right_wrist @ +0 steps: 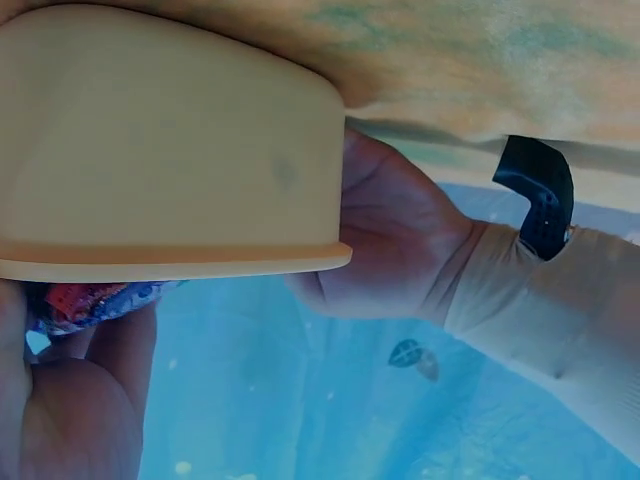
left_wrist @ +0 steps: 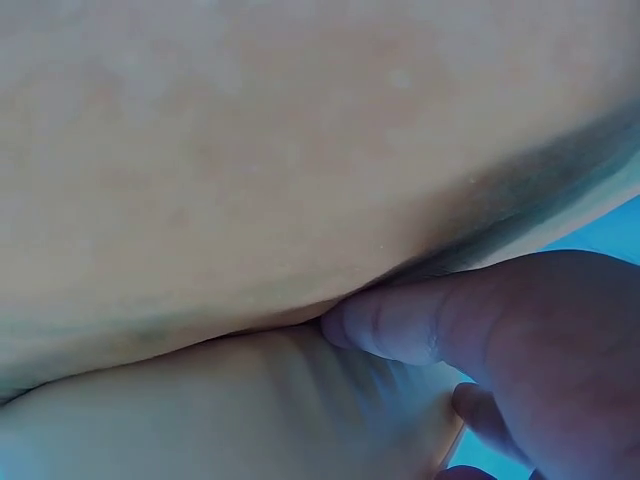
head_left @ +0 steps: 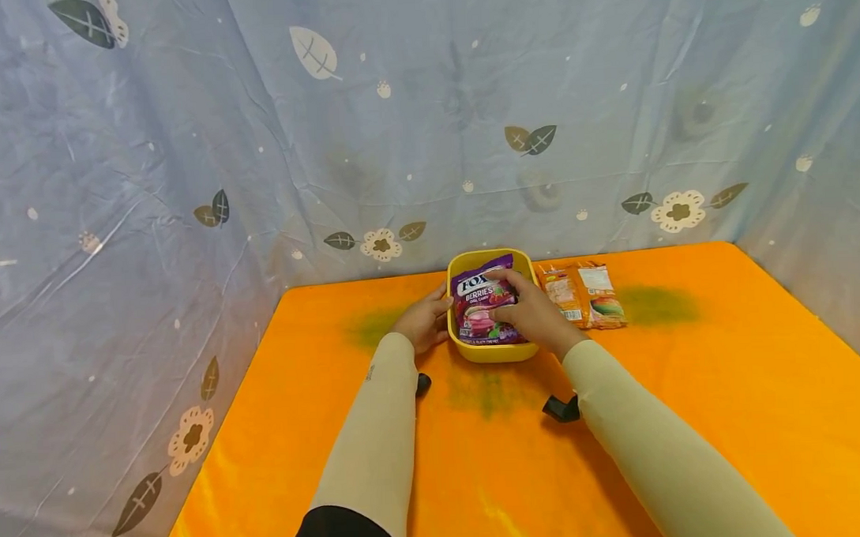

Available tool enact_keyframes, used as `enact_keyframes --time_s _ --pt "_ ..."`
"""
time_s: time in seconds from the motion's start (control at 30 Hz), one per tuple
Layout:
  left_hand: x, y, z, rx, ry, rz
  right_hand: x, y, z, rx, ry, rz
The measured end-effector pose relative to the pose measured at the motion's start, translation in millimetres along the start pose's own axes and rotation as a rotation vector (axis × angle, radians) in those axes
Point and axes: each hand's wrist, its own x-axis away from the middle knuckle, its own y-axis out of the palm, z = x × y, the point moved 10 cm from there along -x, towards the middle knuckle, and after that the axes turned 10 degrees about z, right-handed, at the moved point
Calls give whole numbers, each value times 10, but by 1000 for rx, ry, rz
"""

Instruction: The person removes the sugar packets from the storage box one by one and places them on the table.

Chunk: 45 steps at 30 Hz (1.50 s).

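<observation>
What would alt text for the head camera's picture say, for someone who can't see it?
A person's right hand rests its fingers on a purple berry candy bag inside a yellow tub, with the left hand against the tub's side. Orange packaging lies beside the tub on an orange surface.

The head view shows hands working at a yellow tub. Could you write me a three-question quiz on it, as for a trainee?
1. Which hand is on the purple candy bag?
2. True or false: the left hand is outside the yellow tub.
3. In the head view, the orange packets lie: A) left of the tub, B) right of it, C) inside it.

Key: 1. The right hand. 2. True. 3. B.
</observation>
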Motion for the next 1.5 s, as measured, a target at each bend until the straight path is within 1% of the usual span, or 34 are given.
enact_keyframes --time_s 0.17,0.27,0.37,0.5,0.57,0.73,0.83,0.9,1.0,1.13,1.3,1.5 --pt "4 -18 -6 -2 -1 -13 -11 10 -43 -20 -28 20" --pt "5 1 -22 14 -1 -29 -16 -6 -51 -21 -33 33" --pt "-7 19 -33 19 -1 -30 -20 -52 -71 -1 -32 41" --pt "-25 30 -25 17 -6 -19 -26 -135 -113 -9 -25 32" --pt "-21 35 -24 15 -6 -18 -27 -171 -118 -32 -20 22" --pt "-1 50 -17 -11 8 -30 -48 -282 -89 -53 4 29" --pt "-2 51 -17 -16 13 -35 -64 -344 -71 -108 26 33" --pt "-3 55 -15 -11 16 -40 -75 -395 -77 -162 31 40" --pt "6 66 -13 -3 20 -48 -82 -480 -95 -206 29 50" --pt "28 75 -7 12 24 -54 -92 -599 -85 -228 39 73" --pt "48 84 2 -1 36 -61 -110 -728 -24 -259 57 88" --pt "55 77 9 4 30 -52 -108 -964 -37 -240 9 95"
